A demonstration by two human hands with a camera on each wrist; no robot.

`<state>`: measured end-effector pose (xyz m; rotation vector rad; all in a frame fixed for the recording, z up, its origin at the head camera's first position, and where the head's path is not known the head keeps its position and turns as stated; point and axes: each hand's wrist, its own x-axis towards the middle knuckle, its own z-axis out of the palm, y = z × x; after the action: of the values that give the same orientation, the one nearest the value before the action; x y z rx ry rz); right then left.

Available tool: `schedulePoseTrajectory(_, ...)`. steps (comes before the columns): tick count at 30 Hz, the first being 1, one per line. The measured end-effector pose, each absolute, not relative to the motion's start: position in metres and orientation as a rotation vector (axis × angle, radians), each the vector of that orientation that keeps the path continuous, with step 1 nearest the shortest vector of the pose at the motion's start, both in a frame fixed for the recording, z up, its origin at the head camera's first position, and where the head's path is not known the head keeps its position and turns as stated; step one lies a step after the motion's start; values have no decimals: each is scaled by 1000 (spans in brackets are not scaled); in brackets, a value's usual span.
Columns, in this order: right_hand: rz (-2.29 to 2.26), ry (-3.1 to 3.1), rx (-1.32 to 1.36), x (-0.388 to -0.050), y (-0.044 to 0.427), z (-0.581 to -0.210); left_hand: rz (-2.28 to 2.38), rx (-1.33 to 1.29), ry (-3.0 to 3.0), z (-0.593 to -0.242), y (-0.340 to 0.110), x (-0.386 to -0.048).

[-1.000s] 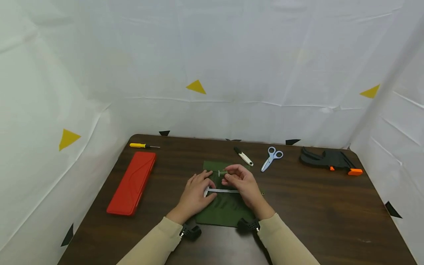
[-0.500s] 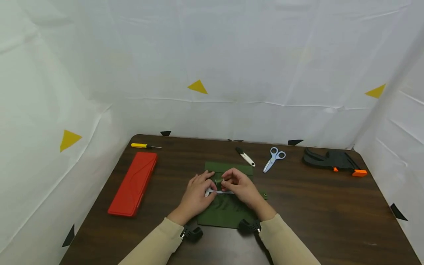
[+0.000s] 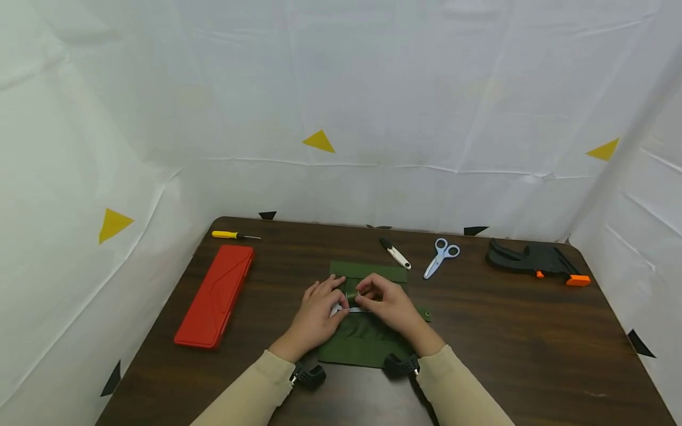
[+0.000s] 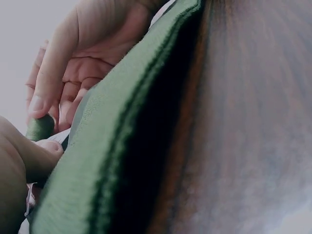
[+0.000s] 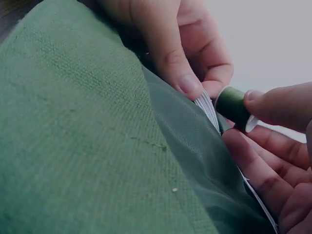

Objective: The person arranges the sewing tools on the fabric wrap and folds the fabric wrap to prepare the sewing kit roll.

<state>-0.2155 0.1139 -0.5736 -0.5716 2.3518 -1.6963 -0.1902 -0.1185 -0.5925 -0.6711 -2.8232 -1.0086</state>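
Observation:
A green fabric roll or pouch lies unfolded on the table, a white elastic band running across its middle. My left hand rests on its left side and pinches the elastic between thumb and finger. Between the thumb and fingers of my right hand is a small spool of green thread with white ends. In the right wrist view the spool sits beside the elastic, close to the left fingers. Whether it is under the band cannot be told. The fabric's edge hides part of both hands in the left wrist view.
On the brown table a red case lies to the left, below a yellow-handled screwdriver. Behind the fabric are thread snips and light-blue scissors. A black and orange clamp-like tool lies at the far right.
My right hand has brought the spool down toward me, from above the elastic to close against it. My left hand has stayed at the band. The head view has shifted slightly.

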Motion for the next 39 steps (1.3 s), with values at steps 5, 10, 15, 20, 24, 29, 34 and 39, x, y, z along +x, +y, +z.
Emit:
schedulePoseTrajectory(5,-1686,2326,-572,-216,114,-575,-1014,-690,-2836,-591,-120,-189)
schedulePoseTrajectory(10,-1661,2361,-573,-217,115,-573,-1046,-705,-2824,-592,-119,-190)
schedulePoseTrajectory(15,-1626,2395,-575,-217,116,-573,-1083,-690,-2820,-592,-119,-190)
schedulePoseTrajectory(20,-1599,2406,-592,-217,118,-576,-1103,-696,-2815,-593,-119,-189)
schedulePoseTrajectory(24,-1599,2395,-618,-217,120,-577,-1115,-704,-2799,-594,-119,-190)
schedulePoseTrajectory(29,-1578,2363,-638,-218,122,-576,-1148,-700,-2782,-593,-119,-190)
schedulePoseTrajectory(34,-1530,2381,-704,-218,120,-575,-1167,-678,-2755,-593,-120,-191)
schedulePoseTrajectory(39,-1466,2463,-756,-217,117,-576,-1172,-671,-2755,-592,-120,-191)
